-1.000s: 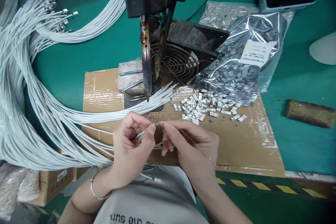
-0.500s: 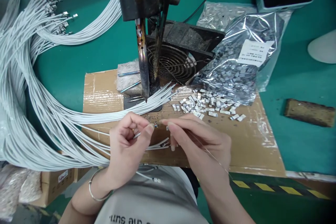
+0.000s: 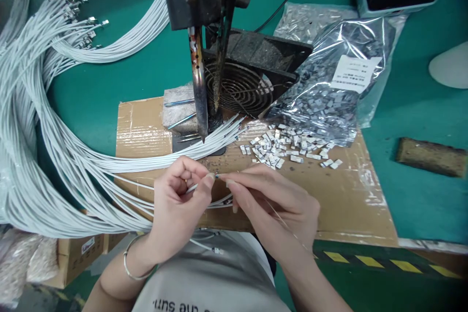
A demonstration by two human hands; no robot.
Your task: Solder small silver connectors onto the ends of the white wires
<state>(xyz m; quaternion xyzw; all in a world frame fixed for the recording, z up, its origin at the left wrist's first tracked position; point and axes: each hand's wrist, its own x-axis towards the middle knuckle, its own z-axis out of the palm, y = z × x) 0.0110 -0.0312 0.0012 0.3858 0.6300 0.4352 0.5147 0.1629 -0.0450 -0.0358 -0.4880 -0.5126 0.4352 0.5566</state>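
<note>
Right hand has moved in toward the left hand since 0.5 s ago, its forefinger now at the tip of the cable and its bent fingers gripping a thin wire. Left thumb and forefinger are pinched together on that cable, over the cardboard, the other fingers curled. Beyond them, the front bag holds many grey pieces and the rear bag holds shiny bits.
</note>
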